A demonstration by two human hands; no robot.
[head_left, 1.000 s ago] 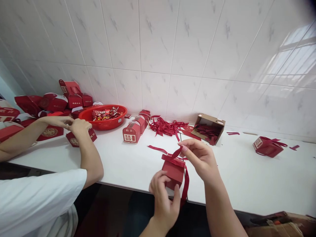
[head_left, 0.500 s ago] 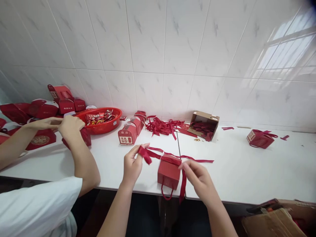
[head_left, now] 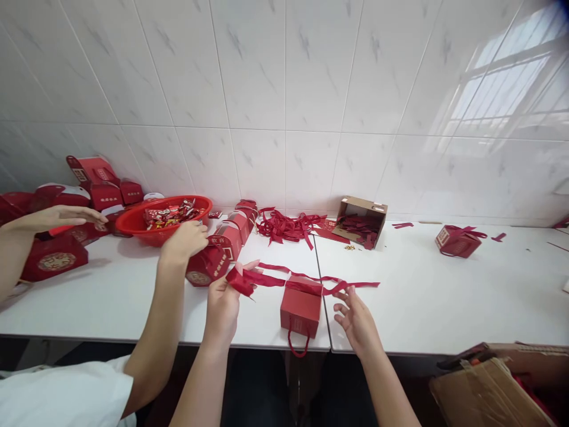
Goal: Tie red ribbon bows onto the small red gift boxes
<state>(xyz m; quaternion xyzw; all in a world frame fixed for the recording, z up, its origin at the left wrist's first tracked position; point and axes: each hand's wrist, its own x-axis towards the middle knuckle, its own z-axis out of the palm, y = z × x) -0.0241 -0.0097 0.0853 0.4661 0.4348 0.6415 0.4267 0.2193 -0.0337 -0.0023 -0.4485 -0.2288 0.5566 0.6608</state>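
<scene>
A small red gift box stands at the near edge of the white table, its cord handle hanging over the edge. A dark red ribbon runs across its top. My left hand is closed on the ribbon's left end, raised to the left of the box. The ribbon's right end lies on the table just beyond my right hand, whose fingers are spread and hold nothing, to the right of the box.
A co-worker's hand on my left sets a red box by a row of red boxes. Behind are a red basin of sweets, loose ribbons, a brown carton and a tied box.
My right hand has let go of the ribbon and dropped to the right of the box. The co-worker's hand has carried a red box rightward toward the row.
</scene>
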